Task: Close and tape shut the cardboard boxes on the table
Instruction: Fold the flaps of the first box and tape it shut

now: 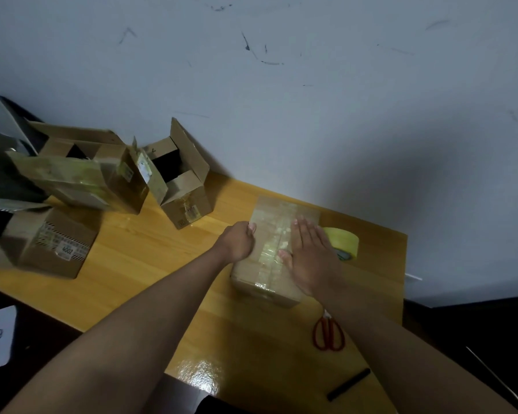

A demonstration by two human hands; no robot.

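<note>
On the left of the wooden desk (138,252) sit a closed labelled carton (53,243), a tilted open carton (81,171) and an open small box (181,186). Right of centre lies the taped box (269,252): the left hand (239,242), its grip curled on the box's left edge, and the right hand (310,258), fingers straight, pressing its top. Just beside stands a yellow tape roll (344,242); nearer, red scissors (328,334).

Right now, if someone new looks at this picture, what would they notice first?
Two bare arms reach to a closed, taped box mid-table: the right hand presses flat on top, the left hand grips its left edge. A yellow tape roll lies beside it, red scissors nearer, and open boxes wait far left.
</note>
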